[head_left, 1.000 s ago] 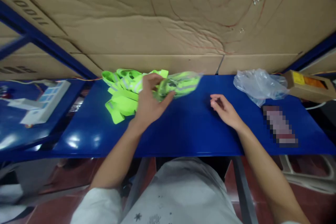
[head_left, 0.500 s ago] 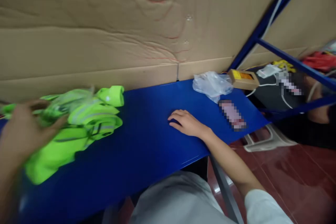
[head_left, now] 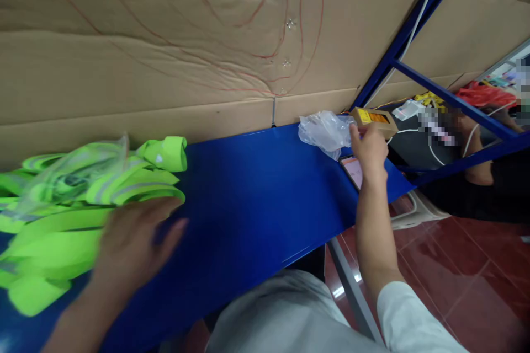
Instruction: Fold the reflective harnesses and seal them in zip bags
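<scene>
The loose heap of neon yellow-green fabric bands with silvery-grey reflective stripes lies at the left of the glossy blue tabletop, its strips looped and overlapping, one end rolled into a stubby tube at the right, and a crumpled clear plastic packet resting on top. The left hand, blurred, is spread with its thumb apart at the heap's front right edge, contact unclear. The right hand is bent over a dark-edged phone with a lit screen, whether pinching anything I cannot tell.
</scene>
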Demonstrator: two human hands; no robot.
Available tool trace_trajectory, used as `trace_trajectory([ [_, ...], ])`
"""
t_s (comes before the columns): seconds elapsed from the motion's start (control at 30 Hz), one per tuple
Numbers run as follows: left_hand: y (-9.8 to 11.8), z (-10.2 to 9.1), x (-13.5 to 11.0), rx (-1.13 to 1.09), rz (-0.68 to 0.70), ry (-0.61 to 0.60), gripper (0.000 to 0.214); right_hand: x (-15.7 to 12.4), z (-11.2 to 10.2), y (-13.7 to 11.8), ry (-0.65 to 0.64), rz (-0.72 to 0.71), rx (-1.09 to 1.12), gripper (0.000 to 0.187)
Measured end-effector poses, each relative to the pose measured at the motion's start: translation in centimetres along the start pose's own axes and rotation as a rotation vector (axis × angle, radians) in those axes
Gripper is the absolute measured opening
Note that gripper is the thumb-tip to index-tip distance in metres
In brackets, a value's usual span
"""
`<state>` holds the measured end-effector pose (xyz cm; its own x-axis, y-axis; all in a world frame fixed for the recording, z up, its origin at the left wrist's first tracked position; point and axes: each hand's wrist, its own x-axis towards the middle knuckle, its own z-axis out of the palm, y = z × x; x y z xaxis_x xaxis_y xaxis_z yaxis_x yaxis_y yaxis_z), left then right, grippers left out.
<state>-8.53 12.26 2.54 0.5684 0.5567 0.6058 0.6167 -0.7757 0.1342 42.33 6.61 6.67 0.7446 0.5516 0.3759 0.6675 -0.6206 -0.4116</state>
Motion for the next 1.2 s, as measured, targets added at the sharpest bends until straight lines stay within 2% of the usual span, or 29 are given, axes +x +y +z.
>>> trace_trajectory([
  [0.07,3.5,1.8,1.2,-0.02,0.236,-0.036,0.043,2.3,-0.3,0.9,-0.061,0.141,-0.04,0.06],
  [0.13,5.7,3.1,1.9,-0.07,0.353,-0.077,0.033,3.5,0.3,0.7,-0.161,0.128,-0.022,0.07],
  [0.2,6.9,3.9,2.0,-0.117,0.368,-0.114,0.028,3.5,1.6,-0.5,-0.207,0.044,0.024,0.065],
  [0.27,7.5,4.1,1.9,-0.191,0.289,-0.133,0.027,2.0,3.1,-2.6,-0.169,-0.091,0.101,0.051],
  [0.3,7.7,4.1,1.9,-0.252,0.214,-0.143,0.028,0.7,3.7,-3.9,-0.128,-0.173,0.144,0.044],
  [0.4,7.9,3.8,2.6,-0.477,-0.068,-0.179,0.029,-4.6,5.1,-7.6,-0.007,-0.703,0.347,0.029],
  [0.47,7.5,4.2,3.2,-0.527,-0.188,-0.133,0.033,-8.5,5.7,-9.6,-0.069,-1.082,0.386,0.031],
  [0.5,7.1,4.6,3.3,-0.489,-0.206,-0.082,0.038,-10.2,6.0,-10.3,-0.113,-1.254,0.407,0.034],
  [0.53,6.7,5.1,3.3,-0.416,-0.193,-0.034,0.042,-11.6,6.2,-10.7,-0.143,-1.361,0.436,0.035],
  [0.6,5.9,6.2,2.9,-0.234,-0.111,-0.016,0.047,-13.2,6.5,-11.1,-0.201,-1.458,0.508,0.031],
  [0.7,5.3,7.3,1.9,-0.11,-0.048,-0.176,0.047,-13.1,6.8,-10.5,-0.268,-1.328,0.581,0.021],
  [0.8,5.4,7.3,1.6,-0.13,-0.062,-0.312,0.044,-11.2,7.5,-9.8,-0.318,-1.052,0.508,0.019],
  [0.87,5.5,7.2,1.7,-0.141,-0.054,-0.371,0.041,-10.2,8.1,-9.5,-0.349,-0.892,0.453,0.022],
  [0.93,5.6,7.2,1.8,-0.141,-0.045,-0.41,0.039,-9.9,8.6,-9.4,-0.374,-0.797,0.434,0.025],
  [1.1,5.5,7.2,2.0,-0.093,0.032,-0.421,0.036,-10.7,9.2,-9.6,-0.417,-0.808,0.438,0.027],
  [1.2,3.2,4.8,3.1,0.01,0.078,-0.278,0.034,-10.9,9.2,-9.6,-0.412,-0.825,0.44,0.025],
])
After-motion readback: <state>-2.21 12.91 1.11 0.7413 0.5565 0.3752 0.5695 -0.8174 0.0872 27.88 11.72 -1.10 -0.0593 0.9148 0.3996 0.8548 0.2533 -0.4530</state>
